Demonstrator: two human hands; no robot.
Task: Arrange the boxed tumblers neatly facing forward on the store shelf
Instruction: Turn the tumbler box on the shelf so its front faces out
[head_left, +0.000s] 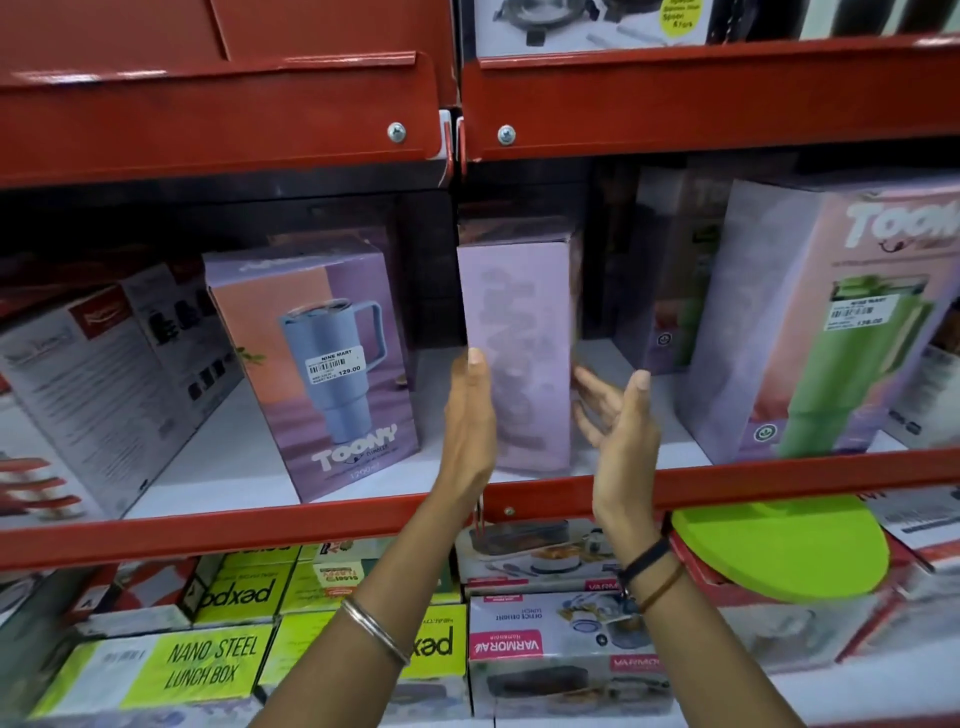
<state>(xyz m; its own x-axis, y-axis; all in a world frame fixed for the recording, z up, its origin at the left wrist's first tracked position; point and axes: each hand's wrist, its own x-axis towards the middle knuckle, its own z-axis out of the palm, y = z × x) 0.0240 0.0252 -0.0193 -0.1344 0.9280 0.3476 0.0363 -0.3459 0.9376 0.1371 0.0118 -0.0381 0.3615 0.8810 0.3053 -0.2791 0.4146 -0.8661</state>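
Note:
A lilac tumbler box (519, 353) stands upright in the middle of the red shelf (311, 525), its narrow side toward me, blurred. My left hand (470, 415) lies flat against its left face. My right hand (618, 415) hovers just right of it, fingers spread, holding nothing. Left of them a boxed blue Toony tumbler (317, 364) stands with its picture face forward, slightly angled. At the right a boxed green Toony tumbler (826, 322) faces forward. Another tumbler box (660, 291) stands farther back between them.
A white appliance box (104, 379) leans at the shelf's left. The shelf above (675, 104) hangs low overhead. Below are lunch boxes (208, 665), Varmora boxes (550, 649) and a lime-green round lid (779, 551). White shelf floor shows between the tumbler boxes.

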